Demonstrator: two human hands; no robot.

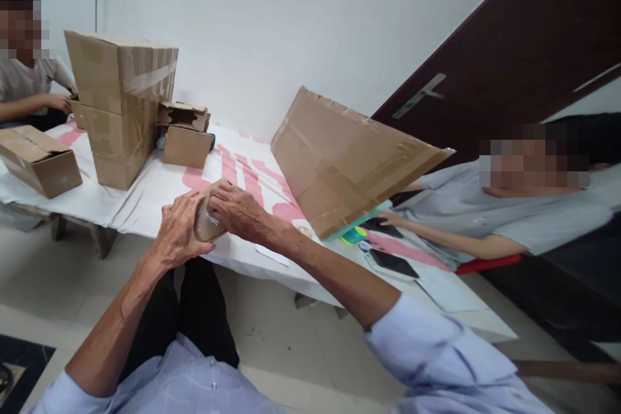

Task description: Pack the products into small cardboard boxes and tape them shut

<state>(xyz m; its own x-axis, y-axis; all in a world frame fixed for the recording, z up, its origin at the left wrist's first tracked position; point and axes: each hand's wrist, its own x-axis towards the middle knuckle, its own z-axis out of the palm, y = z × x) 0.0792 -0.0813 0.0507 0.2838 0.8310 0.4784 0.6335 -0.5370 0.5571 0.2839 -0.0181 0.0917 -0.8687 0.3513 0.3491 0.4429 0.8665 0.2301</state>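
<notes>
A small brown cardboard box (pixel 207 223) is held over the near edge of the table, tilted. My left hand (pixel 177 229) wraps round its left side, with the thumb underneath. The fingers of my right hand (pixel 237 210) are bent against the box's upper right side, pinching at a bit of something shiny and clear on its face, too small to name. Past my hands, an opened small carton (pixel 187 145) stands on the cloth-covered table (pixel 242 136).
Tall stacked cartons (pixel 121 97) and a low carton (pixel 41 158) stand at the left. A large cardboard sheet (pixel 344 158) leans at the right, near tape (pixel 353 235) and a phone (pixel 394 263). One person sits at each side.
</notes>
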